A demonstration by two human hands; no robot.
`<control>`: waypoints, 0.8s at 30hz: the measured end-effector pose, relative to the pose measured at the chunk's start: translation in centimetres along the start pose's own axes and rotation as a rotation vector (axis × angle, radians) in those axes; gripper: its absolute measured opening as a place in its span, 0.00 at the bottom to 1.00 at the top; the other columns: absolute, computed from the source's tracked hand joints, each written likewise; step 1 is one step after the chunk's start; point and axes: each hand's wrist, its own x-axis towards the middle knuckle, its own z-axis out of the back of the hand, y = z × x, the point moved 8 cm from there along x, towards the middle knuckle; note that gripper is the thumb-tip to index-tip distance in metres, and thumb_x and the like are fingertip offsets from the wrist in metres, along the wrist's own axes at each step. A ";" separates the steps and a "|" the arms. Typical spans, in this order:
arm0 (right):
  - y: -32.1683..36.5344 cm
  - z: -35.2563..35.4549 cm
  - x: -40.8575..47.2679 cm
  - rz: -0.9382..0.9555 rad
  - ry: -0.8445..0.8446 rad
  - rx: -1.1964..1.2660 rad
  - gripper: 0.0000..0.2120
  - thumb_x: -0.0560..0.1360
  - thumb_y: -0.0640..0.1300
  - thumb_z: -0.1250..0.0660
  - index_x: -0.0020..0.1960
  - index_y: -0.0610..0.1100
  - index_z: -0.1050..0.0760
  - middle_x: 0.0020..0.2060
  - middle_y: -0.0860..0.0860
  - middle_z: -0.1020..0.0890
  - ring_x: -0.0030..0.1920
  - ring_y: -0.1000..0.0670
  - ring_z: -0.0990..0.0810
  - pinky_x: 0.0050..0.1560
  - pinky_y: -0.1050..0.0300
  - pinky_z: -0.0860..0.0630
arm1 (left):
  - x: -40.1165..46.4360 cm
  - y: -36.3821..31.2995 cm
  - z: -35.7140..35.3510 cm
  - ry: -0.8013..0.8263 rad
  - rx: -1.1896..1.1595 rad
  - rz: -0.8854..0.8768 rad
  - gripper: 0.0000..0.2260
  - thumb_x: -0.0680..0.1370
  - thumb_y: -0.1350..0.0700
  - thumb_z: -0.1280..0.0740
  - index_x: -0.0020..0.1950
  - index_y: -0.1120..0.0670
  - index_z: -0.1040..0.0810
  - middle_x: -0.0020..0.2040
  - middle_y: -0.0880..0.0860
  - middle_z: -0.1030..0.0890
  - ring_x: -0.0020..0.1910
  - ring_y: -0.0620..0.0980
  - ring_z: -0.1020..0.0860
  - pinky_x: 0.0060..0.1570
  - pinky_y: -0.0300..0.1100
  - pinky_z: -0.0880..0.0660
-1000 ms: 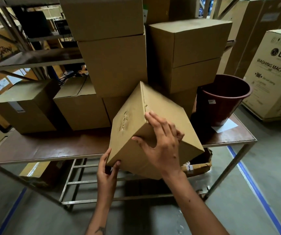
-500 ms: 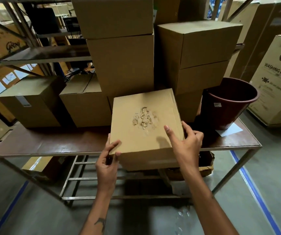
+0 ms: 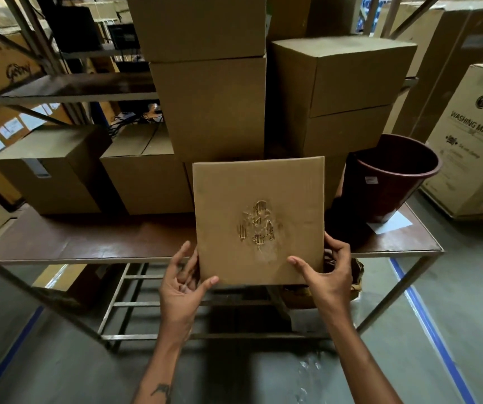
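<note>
A square cardboard box (image 3: 259, 199) with a torn patch on its facing side sits at the front edge of a brown metal table (image 3: 94, 243). My left hand (image 3: 182, 284) is at the box's lower left corner, thumb on the front face and fingers along the left side. My right hand (image 3: 326, 272) holds the lower right corner, thumb on the face and fingers wrapped round the right side. Whether the box's bottom rests on the table is hidden.
Stacked cardboard boxes (image 3: 214, 106) fill the table behind it, with lower boxes (image 3: 51, 170) to the left. A dark red plastic bucket (image 3: 388, 176) and a white paper (image 3: 388, 224) stand at the right. A washing machine carton (image 3: 473, 141) sits on the floor right.
The box turned from a tilted, corner-on pose to facing me squarely. My right hand slid from its top face down to the lower right corner. My left hand stayed at the lower left.
</note>
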 end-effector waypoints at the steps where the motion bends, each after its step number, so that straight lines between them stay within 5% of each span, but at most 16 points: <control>1: -0.7 -0.1 -0.1 -0.008 0.005 -0.020 0.40 0.64 0.54 0.13 0.69 0.61 0.30 0.65 0.67 0.24 0.65 0.62 0.23 0.57 0.58 0.18 | -0.1 0.9 0.6 -0.012 0.020 0.027 0.46 0.70 0.77 0.22 0.83 0.49 0.30 0.73 0.55 0.18 0.76 0.53 0.23 0.72 0.54 0.23; 4: -2.8 -0.3 -0.6 -0.056 0.036 -0.054 0.42 0.64 0.48 0.11 0.70 0.63 0.31 0.64 0.69 0.26 0.62 0.61 0.22 0.57 0.55 0.17 | -0.4 3.1 1.8 -0.052 0.141 0.066 0.46 0.71 0.75 0.21 0.83 0.47 0.30 0.71 0.51 0.17 0.71 0.52 0.18 0.70 0.51 0.21; 9: -6.1 -0.9 -1.4 -0.072 0.109 -0.089 0.44 0.70 0.39 0.15 0.76 0.63 0.34 0.69 0.61 0.24 0.68 0.56 0.22 0.61 0.55 0.17 | -0.8 5.9 2.1 -0.096 0.314 0.086 0.28 0.74 0.77 0.25 0.69 0.52 0.19 0.64 0.53 0.14 0.64 0.57 0.15 0.65 0.52 0.18; 15: -8.5 -1.1 -1.4 -0.100 0.108 -0.174 0.41 0.74 0.39 0.18 0.78 0.60 0.35 0.72 0.56 0.25 0.71 0.51 0.24 0.69 0.43 0.19 | -0.7 6.2 1.4 -0.102 0.525 0.033 0.19 0.79 0.66 0.24 0.65 0.48 0.19 0.58 0.44 0.13 0.59 0.42 0.14 0.64 0.50 0.17; 24: -8.1 -1.3 -0.8 -0.088 0.172 -0.294 0.30 0.81 0.39 0.25 0.77 0.54 0.33 0.71 0.53 0.22 0.71 0.51 0.22 0.71 0.42 0.20 | 0.5 7.2 1.6 -0.142 0.611 0.148 0.18 0.82 0.64 0.27 0.69 0.49 0.21 0.61 0.45 0.14 0.61 0.45 0.15 0.67 0.53 0.18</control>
